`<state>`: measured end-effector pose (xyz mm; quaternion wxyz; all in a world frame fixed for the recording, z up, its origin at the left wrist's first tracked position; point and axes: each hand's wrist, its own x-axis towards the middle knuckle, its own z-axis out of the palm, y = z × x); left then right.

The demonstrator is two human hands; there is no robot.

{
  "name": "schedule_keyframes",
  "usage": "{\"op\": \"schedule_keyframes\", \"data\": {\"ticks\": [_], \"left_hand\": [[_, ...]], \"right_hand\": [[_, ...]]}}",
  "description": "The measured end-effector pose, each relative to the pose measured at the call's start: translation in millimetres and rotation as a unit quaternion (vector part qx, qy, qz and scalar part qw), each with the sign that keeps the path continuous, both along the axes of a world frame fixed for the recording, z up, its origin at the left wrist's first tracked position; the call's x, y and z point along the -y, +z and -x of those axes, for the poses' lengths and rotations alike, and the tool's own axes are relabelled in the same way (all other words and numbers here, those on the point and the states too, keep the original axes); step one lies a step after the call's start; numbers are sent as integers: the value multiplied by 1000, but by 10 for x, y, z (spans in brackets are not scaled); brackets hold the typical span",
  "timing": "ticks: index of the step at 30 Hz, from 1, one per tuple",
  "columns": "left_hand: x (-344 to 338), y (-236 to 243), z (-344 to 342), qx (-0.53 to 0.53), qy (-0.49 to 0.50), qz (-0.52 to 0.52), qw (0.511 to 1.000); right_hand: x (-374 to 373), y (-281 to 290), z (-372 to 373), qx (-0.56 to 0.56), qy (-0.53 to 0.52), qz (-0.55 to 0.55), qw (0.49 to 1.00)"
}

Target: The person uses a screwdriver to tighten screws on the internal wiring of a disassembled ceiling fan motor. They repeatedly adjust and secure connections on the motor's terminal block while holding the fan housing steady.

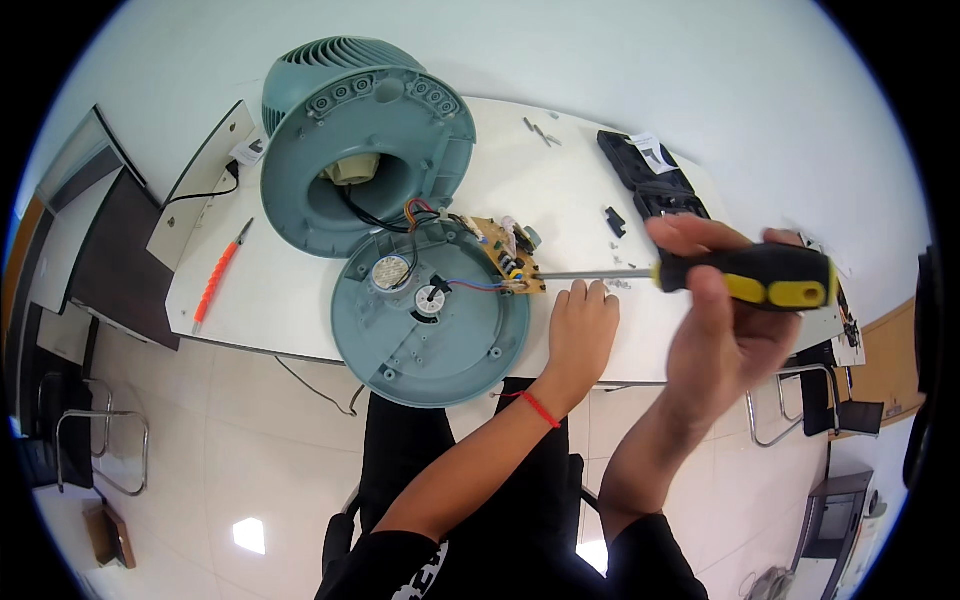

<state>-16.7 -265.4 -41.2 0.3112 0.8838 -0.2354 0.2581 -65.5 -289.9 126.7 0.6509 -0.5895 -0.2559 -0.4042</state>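
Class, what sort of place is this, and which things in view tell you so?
Probably an office or training room used for repairs: the opened teal appliance base and black tool case suggest repair work, while the metal-framed chair suggests an office.

The person (pixel 470 468) wears a black top (pixel 650 562) with white print (pixel 422 574), black trousers (pixel 408 450) and a red bracelet (pixel 541 409).
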Motion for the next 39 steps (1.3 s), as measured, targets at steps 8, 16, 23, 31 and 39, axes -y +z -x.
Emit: {"op": "schedule_keyframes", "data": {"ticks": [8,16,23,31,39], "left_hand": [[-613,-120,615,-42,-106,14,993],[-1960,659,826,-46,41,93,994],[-2283,842,43,-12,-14,87,996],[-2177,792,-186,-106,-95,104,984],[-2141,727,-220,-98,-97,140,981]], "right_hand": [[-424,-225,-489,-126,152,-8,980],[-543,-457,-748,-204,131,13,970],[-596,-503,-771,-218,125,23,968],[-600,-507,-776,-226,120,40,966],[-607,-548,-820,-193,125,54,972]]}}
